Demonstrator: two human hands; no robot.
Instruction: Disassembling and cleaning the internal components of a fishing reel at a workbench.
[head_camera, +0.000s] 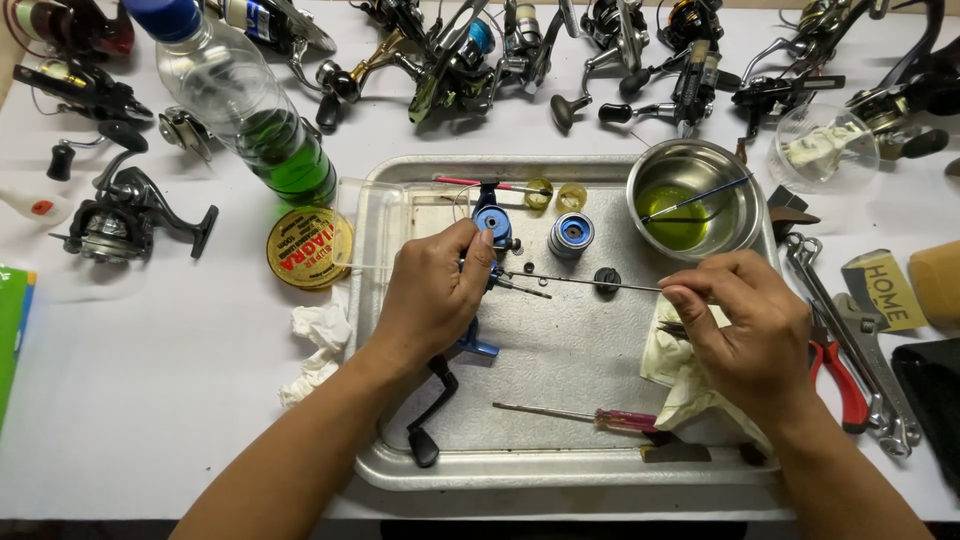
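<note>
1. Both hands are closed: our left hand (435, 295) grips the blue reel body (487, 262) over the metal tray (560, 420); our right hand (745, 325) pinches a thin rod (580, 281).
2. We judge the rod should stay level and straight to the reel.
3. A cloth (680, 375) lies under the right hand, and a red-handled screwdriver (575, 415) nearby.

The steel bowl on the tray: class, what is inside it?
The bowl holds yellow-green liquid and a thin blue-handled tool leaning on the rim. The tool's tip is submerged and cannot be made out.
</note>
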